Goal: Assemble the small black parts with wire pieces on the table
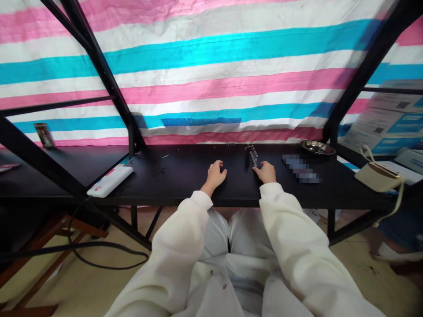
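My right hand [266,172] pinches the near end of a short strand of clear, round bead-like pieces [253,155], which stretches away from me over the black table. Close along its left side is a narrow dark shape [247,156]; I cannot tell whether it is an object or a reflection. My left hand [216,174] is at the table a little to the left, its fingers loosely bent and the thumb apart, with nothing in it. Small white scraps [247,146] and a little coil-like piece [230,144] lie near the back edge.
On the black table [185,185], a white box-shaped device [110,181] is at the left. To the right are a blurred-out flat object [300,169], a shiny metal dish [317,147] and a beige pouch [378,176]. Black frame posts [107,79] rise beside a striped sheet [231,57].
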Demonstrator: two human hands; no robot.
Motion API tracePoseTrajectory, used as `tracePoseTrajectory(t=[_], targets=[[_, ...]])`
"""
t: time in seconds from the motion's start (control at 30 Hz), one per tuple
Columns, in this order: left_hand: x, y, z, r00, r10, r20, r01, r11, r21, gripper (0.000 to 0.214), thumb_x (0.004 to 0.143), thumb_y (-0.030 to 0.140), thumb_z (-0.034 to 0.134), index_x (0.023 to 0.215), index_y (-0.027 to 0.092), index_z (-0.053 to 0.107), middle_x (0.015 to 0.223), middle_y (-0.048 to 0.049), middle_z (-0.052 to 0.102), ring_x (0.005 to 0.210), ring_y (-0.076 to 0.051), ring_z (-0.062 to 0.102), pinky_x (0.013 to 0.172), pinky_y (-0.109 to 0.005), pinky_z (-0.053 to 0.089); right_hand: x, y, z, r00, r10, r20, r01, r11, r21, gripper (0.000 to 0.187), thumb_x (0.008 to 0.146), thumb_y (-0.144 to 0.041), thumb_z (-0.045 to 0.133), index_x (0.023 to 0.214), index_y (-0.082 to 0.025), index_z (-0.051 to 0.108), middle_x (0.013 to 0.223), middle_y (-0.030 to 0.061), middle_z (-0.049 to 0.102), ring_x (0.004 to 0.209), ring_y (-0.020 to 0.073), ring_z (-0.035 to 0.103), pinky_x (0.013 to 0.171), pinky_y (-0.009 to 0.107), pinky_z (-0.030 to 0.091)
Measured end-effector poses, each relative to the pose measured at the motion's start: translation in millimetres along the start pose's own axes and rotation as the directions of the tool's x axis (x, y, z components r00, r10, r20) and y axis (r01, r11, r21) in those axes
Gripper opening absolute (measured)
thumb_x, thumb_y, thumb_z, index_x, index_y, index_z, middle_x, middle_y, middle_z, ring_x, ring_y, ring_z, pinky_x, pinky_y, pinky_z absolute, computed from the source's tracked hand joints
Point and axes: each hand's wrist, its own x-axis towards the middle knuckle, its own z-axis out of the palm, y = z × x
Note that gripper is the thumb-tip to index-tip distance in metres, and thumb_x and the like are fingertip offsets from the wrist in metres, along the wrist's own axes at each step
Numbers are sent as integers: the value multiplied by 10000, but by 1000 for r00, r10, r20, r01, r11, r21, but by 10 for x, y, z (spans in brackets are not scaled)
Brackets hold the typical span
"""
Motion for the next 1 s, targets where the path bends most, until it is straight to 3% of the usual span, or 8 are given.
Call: tracePoseTrajectory(t=[0.17, 0.27, 0.4, 0.57, 0.7, 0.83, 1.0], targets=[[-64, 103, 51, 961, 181, 211, -222, 956, 192, 479, 813, 303, 501, 1249, 119, 433, 1295, -184, 473, 1202, -275, 425, 1000, -430, 328, -1, 4, 25, 1000, -6, -11, 6, 1000, -3, 401, 739, -345, 637, 1054, -99, 602, 942, 157, 658, 938, 260, 608, 787, 321, 440], [-79, 160, 57, 917, 200, 345, -314, 895, 315, 534, 869, 347, 402, 1339, 101, 340, 1355, -174, 424, 1247, -265, 385, 1014, -420, 316, 1, 11, 37, 1000, -11, -13, 11, 1000, 2, 372, 735, -341, 634, 1030, -115, 608, 886, 126, 663, 907, 248, 610, 766, 313, 438], [-44, 233, 72, 872, 230, 432, -405, 835, 373, 541, 887, 349, 360, 1371, 115, 300, 1376, -158, 407, 1246, -250, 385, 998, -399, 327, -6, 19, 37, 999, -36, -9, 36, 999, 13, 287, 736, -328, 614, 957, -146, 620, 840, 92, 658, 858, 229, 607, 728, 300, 432], [-16, 473, 224, 848, 274, 453, -468, 789, 399, 562, 888, 306, 355, 1419, 175, 223, 1308, -124, 463, 1126, -242, 460, 904, -375, 374, -49, -1, 0, 995, -102, 18, 102, 994, 39, 245, 743, -216, 537, 978, -189, 601, 788, 47, 647, 793, 194, 598, 683, 278, 417], [-1, 624, 429, 877, 243, 415, -434, 770, 467, 595, 885, 269, 372, 1442, 212, 172, 1188, -113, 526, 1035, -240, 488, 843, -366, 378, -78, -37, -26, 982, -186, 41, 186, 982, 21, 345, 737, -170, 496, 1062, -224, 596, 867, 44, 639, 815, 184, 588, 678, 267, 411], [59, 642, 560, 898, 221, 380, -403, 760, 510, 513, 893, 227, 357, 1402, 214, 292, 1126, -119, 544, 1003, -236, 499, 816, -352, 377, -95, -62, -32, 972, -220, 81, 224, 974, -33, 364, 749, -180, 482, 1078, -238, 625, 934, 62, 617, 843, 192, 582, 672, 269, 406], [131, 649, 513, 923, 205, 326, -354, 785, 508, 319, 893, 195, 363, 1159, 152, 533, 1026, -120, 582, 936, -214, 542, 783, -317, 397, -118, -82, -48, 969, -220, 109, 229, 971, -72, 269, 764, -214, 483, 955, -221, 672, 946, 72, 592, 822, 190, 579, 649, 273, 402]])
